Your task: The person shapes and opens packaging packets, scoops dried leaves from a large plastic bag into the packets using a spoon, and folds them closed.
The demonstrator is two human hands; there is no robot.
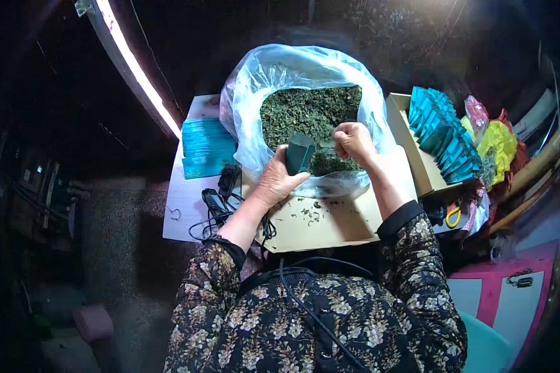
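My left hand [277, 177] is wrapped round a small dark green packet [299, 153], held upright at the near side of a large clear plastic bag [246, 93]. The wide-open bag holds a heap of dried green leaves [311, 109] that look like tea. Over the right part of the leaves, my right hand [354, 143] is closed with its fingers curled in. What it holds, if anything, is hidden. Loose leaf bits [311, 216] lie on the cardboard [354, 227] in front of the bag.
A stack of flat teal packets [206, 146] lies at left, beside a black device with cables [214, 202]. At right, a cardboard box [426, 177] holds many teal packets [442, 133]. Yellow-handled scissors [453, 216] and coloured plastic bags [496, 149] sit farther right.
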